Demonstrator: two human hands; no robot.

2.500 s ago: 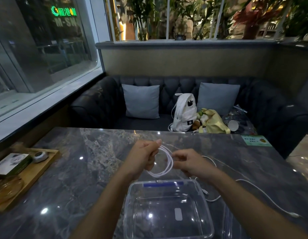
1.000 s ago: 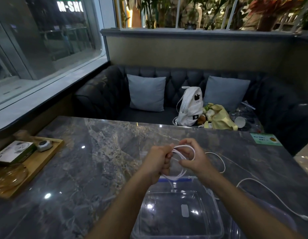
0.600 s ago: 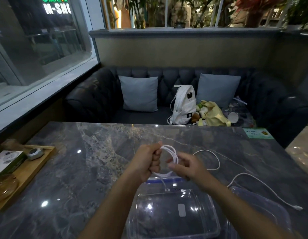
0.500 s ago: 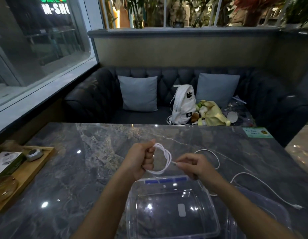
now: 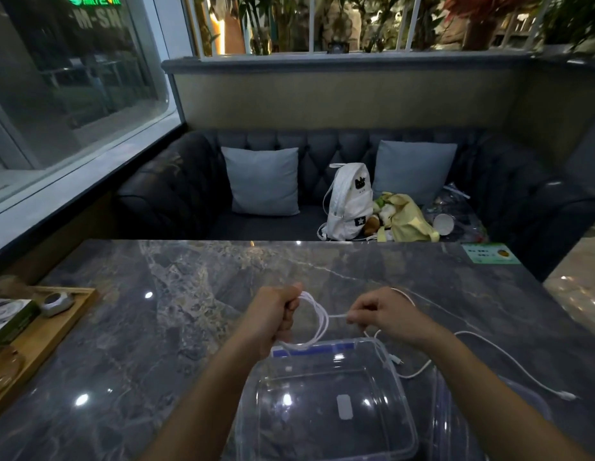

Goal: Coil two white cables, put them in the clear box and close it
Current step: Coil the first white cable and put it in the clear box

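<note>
Pinching the white cable (image 5: 336, 316) taut between my right hand (image 5: 379, 314) and the coil (image 5: 314, 322) fisted in my left hand (image 5: 276, 314) above the clear box (image 5: 326, 399), I risk loops springing loose if my left grip slackens.

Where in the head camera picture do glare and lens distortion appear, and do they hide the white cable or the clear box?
Head view: small bright glare spots lie on the marble table and on the clear box; the wide-angle lens bends the window frame at the left; the scene is dim, yet the white cable between left hand and right hand stays readable.
</note>
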